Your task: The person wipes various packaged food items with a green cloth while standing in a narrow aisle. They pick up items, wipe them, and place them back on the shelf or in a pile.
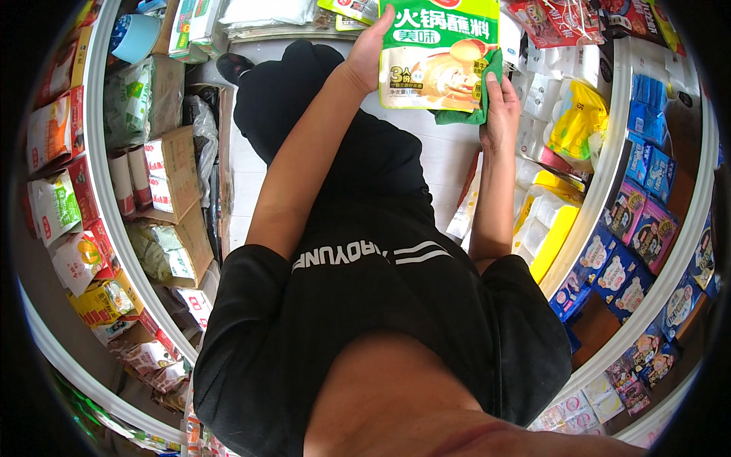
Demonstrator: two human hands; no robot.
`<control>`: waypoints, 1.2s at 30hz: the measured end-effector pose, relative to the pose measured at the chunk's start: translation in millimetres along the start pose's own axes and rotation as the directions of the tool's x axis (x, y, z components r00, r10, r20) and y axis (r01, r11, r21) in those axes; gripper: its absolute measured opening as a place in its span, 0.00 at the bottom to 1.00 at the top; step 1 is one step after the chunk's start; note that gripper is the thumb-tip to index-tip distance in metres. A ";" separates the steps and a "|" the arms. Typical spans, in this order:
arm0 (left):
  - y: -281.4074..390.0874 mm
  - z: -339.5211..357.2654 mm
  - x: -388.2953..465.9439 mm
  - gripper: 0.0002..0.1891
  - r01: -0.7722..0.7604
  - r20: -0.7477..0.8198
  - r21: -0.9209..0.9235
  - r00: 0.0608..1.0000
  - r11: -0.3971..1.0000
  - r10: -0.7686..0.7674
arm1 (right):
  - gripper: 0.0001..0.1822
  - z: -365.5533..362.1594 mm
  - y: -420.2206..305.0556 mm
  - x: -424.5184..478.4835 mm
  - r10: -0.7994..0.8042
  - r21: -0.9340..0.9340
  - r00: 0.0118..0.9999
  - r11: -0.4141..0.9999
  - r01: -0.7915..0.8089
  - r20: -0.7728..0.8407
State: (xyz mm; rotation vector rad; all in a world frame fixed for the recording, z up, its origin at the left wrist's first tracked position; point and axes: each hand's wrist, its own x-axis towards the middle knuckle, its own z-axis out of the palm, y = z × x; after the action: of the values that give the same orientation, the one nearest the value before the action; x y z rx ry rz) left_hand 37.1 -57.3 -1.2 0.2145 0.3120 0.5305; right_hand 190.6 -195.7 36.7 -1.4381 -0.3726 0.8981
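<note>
At the top centre is a green and cream sauce pouch (437,54), printed with writing and a spoon in creamy sauce. My left hand (368,54) grips its left edge, the thumb lying on the front. A green cloth (492,85) wraps the pouch's lower right edge, and part of it hangs below. My right hand (503,103) holds this cloth against the pouch, with its fingers along that edge. The parts of both hands behind the pouch are hidden.
Shelves of packets (54,200) line the left, with cardboard boxes (180,171) on the low level. Paper rolls in yellow packaging (551,228) and blue packs (619,280) fill the right shelves. Red packets (557,23) lie at the top right. My legs (342,131) rest above a pale floor (248,194).
</note>
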 end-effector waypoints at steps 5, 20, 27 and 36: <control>-1.1 3.0 -1.0 0.22 -0.035 0.009 0.011 0.999 0.999 0.035 | 0.13 -3.4 4.4 0.9 -0.124 -0.158 0.990 0.981 0.113 -0.062; -5.2 0.9 1.9 0.13 0.003 0.000 0.244 1.000 0.970 -0.003 | 0.14 -2.5 -4.7 -14.6 -0.325 -0.232 0.938 0.928 0.292 -0.120; -3.9 3.8 0.4 0.17 0.027 0.012 0.278 0.999 0.960 -0.032 | 0.12 -7.5 -7.7 -14.0 -0.295 -0.367 0.954 0.894 0.257 -0.051; -10.1 -1.1 -1.4 0.20 0.129 0.015 0.438 0.989 0.890 -0.150 | 0.12 -10.6 -45.8 50.8 -0.208 -0.301 0.976 0.928 0.218 0.067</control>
State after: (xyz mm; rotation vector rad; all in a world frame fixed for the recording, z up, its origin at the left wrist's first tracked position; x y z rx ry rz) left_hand 40.2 -66.4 -4.7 0.6364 0.3946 0.3048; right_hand 244.2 -161.4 63.9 -1.6306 -0.7059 0.7083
